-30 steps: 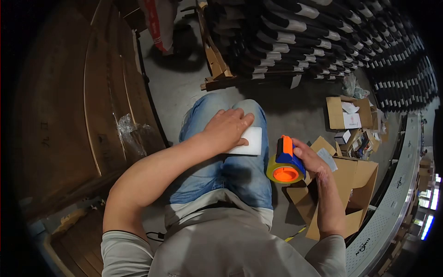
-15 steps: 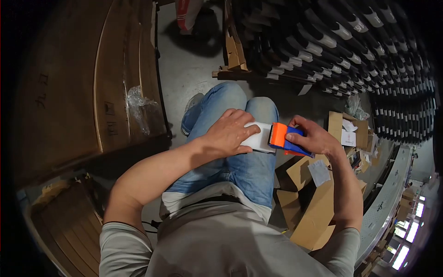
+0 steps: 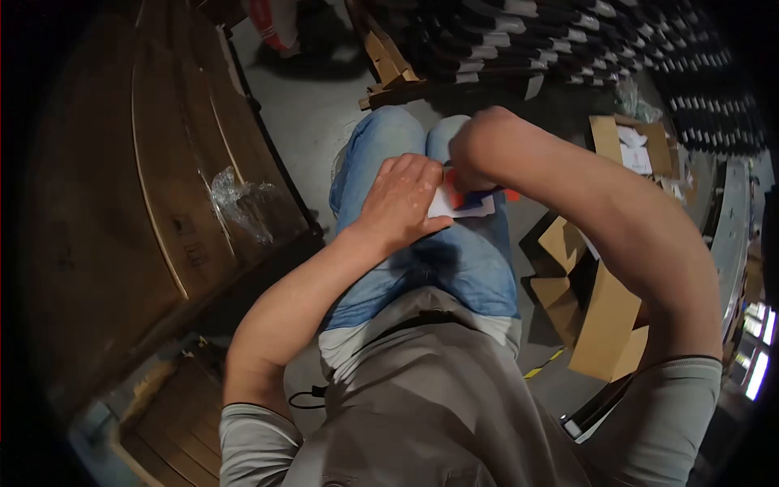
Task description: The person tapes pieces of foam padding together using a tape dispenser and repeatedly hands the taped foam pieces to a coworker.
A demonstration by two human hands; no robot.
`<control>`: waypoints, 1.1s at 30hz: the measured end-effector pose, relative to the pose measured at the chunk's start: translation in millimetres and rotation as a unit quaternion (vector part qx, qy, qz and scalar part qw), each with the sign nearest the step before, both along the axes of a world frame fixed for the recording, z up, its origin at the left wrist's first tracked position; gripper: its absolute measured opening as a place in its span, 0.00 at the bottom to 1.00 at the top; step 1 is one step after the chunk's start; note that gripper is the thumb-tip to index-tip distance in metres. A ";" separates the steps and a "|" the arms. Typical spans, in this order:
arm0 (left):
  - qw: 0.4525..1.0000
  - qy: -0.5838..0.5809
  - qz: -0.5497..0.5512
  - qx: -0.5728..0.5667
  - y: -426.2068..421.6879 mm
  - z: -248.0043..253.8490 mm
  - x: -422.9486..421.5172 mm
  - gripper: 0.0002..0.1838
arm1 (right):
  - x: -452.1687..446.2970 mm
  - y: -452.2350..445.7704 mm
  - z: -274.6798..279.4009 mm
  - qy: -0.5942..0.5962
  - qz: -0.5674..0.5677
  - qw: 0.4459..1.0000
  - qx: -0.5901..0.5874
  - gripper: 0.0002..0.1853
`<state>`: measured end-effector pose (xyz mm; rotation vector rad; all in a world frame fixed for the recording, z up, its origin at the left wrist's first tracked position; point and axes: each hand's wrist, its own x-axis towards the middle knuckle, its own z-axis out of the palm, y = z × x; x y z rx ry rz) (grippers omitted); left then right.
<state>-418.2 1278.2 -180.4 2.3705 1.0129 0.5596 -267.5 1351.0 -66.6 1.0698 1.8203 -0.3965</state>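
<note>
On my lap lies a small white box [image 3: 479, 210], partly covered by both hands. My left hand [image 3: 403, 195] grips its left end, thumb along the near edge and fingers over the far side. My right hand [image 3: 480, 162] is closed around an orange and blue tape dispenser [image 3: 471, 200], pressed down over the box close to my left fingers. The right fingers are mostly hidden behind the wrist and forearm. Whether tape is stuck to the box I cannot tell.
Large brown cartons [image 3: 97, 187] stand at the left, with crumpled clear plastic [image 3: 237, 203] on them. Open cardboard boxes [image 3: 604, 325] lie at the right. Stacked black parts [image 3: 552, 36] fill the far side. Another person's leg [image 3: 273, 24] shows at the top.
My right hand has moved left and away from me with the tape dispenser, which now overlaps the box. The right forearm has swung across the lap. The view has shifted.
</note>
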 end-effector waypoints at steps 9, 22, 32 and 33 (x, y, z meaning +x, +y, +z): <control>0.999 -0.014 -0.014 0.036 0.0 5.3 -8.3 0.35 | 73.5 1.9 -4.6 0.120 -0.102 0.988 -0.006 0.38; 0.987 0.081 -0.087 0.107 -1.1 9.6 4.3 0.29 | 136.1 -17.1 -24.4 0.301 -0.223 0.926 -0.046 0.38; 0.991 0.078 -0.094 0.056 3.2 4.3 2.2 0.31 | 196.7 -23.1 -39.9 0.325 -0.200 0.924 0.019 0.36; 0.991 0.075 -0.093 0.056 3.3 4.2 1.3 0.31 | 206.1 -25.7 -34.4 0.322 -0.200 0.925 0.020 0.36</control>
